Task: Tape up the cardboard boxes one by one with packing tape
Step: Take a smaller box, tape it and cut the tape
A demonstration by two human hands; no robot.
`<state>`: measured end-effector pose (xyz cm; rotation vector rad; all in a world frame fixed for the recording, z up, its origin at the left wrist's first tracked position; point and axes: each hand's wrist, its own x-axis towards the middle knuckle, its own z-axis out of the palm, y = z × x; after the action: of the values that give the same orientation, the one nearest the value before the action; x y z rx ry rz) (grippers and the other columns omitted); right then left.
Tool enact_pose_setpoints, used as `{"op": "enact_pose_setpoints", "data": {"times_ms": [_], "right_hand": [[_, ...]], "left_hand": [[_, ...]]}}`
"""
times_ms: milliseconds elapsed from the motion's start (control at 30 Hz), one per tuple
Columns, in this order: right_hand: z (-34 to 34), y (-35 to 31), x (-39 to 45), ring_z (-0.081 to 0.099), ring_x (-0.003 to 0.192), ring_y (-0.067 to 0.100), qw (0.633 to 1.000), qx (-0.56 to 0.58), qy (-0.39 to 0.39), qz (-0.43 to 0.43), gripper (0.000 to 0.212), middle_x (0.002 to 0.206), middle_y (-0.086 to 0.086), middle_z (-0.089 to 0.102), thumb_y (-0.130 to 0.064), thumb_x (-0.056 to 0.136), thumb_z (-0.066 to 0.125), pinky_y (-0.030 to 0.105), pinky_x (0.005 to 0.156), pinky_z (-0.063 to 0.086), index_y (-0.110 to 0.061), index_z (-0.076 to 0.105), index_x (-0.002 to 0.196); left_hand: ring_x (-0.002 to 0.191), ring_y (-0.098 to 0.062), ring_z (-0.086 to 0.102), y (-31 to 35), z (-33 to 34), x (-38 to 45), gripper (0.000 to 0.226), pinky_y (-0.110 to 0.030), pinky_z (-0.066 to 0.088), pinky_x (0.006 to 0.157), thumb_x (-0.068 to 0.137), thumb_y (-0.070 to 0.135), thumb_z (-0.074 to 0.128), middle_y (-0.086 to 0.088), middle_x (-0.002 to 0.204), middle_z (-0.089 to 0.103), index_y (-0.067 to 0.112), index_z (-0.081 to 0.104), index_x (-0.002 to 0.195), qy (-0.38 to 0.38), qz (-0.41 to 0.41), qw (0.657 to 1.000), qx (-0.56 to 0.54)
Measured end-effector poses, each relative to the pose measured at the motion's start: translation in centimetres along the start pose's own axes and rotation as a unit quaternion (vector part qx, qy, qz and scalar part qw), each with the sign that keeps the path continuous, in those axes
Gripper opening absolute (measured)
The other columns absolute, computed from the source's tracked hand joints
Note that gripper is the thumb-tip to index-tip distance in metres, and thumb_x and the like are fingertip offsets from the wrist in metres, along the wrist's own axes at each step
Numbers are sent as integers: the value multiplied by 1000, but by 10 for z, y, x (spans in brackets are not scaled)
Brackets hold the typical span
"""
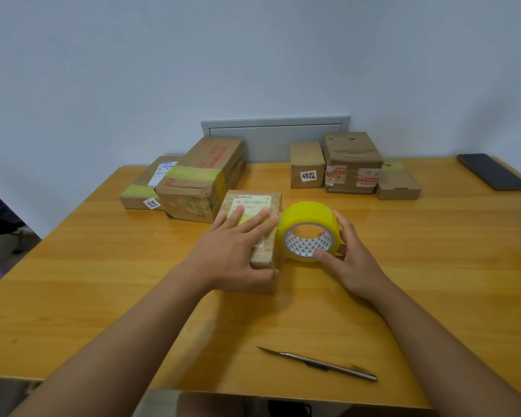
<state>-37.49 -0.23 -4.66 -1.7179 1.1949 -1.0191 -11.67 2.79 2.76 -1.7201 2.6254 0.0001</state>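
A small cardboard box (253, 203) with a white label lies in the middle of the wooden table (103, 281). My left hand (235, 251) presses flat on its top with straight fingers, over a strip of yellow tape. Right beside the box stands a yellow roll of packing tape (309, 219). My right hand (348, 260) grips the roll, fingers over its far side and thumb at the front rim. A silver utility knife (319, 363) lies near the table's front edge.
Two taped boxes (199, 179) sit at the back left. Three more boxes (354, 162) stand at the back right. A black phone (492, 171) lies at the far right. A grey wall panel (275, 136) is behind the table.
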Motion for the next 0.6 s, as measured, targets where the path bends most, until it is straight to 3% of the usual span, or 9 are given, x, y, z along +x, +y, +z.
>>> {"op": "enact_pose_setpoints", "data": {"times_ms": [100,200,300,367,467,533,600], "right_hand": [[-3,-13,1,56,110,7,1000,11,23,12,86,127,-16,47,-25,87,73,26,88,49,-39,18,152],[-4,-35,1,56,110,5,997,51,56,-12,73,120,-24,50,-18,87,73,23,86,49,-30,31,145],[-6,-59,1,63,111,14,988,109,89,-55,62,123,-6,60,-10,85,73,34,92,54,-25,41,137],[-2,-74,2,64,108,12,985,125,79,-84,69,120,2,62,-7,85,73,32,89,56,-32,39,139],[10,-89,8,62,108,4,986,124,48,-105,82,122,4,59,-3,86,71,20,83,53,-48,28,139],[19,-94,15,61,109,4,987,121,40,-103,77,124,2,58,-4,86,72,22,85,53,-40,30,140],[30,-97,22,61,111,6,990,108,18,-93,69,124,-1,59,-8,85,74,30,91,54,-27,34,137]], "left_hand": [[151,-20,-12,-1,-2,-2,97,-44,-3,123,76,85,36,24,159,-13,47,-10,152,10,-14,999,-32],[151,-17,-7,-1,-7,-9,99,-41,2,122,67,87,32,28,159,-7,51,-4,152,28,-29,993,-110],[151,-8,0,1,-4,-17,91,-43,13,122,69,79,45,35,156,1,59,3,147,69,-23,967,-245],[149,-4,12,3,3,-21,88,-44,24,120,74,69,55,30,158,12,57,10,149,108,-14,926,-362],[139,-2,37,10,18,-23,87,-40,39,112,77,58,60,19,155,35,46,19,153,131,-17,838,-530],[131,-3,48,13,28,-23,83,-39,43,109,77,54,60,17,146,47,44,24,151,138,-24,784,-604],[130,-6,50,7,39,-25,81,-41,43,110,79,53,59,14,144,51,40,24,152,149,-33,759,-633]]}}
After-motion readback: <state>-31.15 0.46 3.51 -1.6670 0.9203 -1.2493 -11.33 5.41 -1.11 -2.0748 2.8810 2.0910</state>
